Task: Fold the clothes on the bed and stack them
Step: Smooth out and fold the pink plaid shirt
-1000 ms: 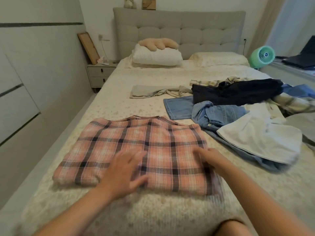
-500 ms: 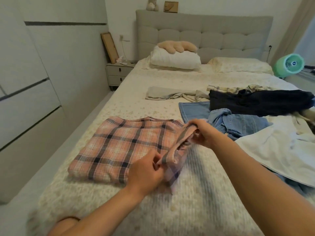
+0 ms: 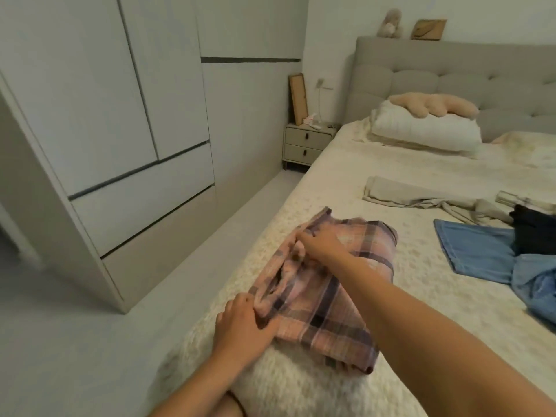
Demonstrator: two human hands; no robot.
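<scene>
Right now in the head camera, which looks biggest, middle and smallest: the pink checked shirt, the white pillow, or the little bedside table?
1. pink checked shirt, though it is nearest the camera, which helps.
2. white pillow.
3. bedside table, far back, so its true size is unsure.

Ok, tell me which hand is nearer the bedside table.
Right. The right hand grips the far end of the plaid shirt, toward the bedside table; the left hand grips its near end.
</scene>
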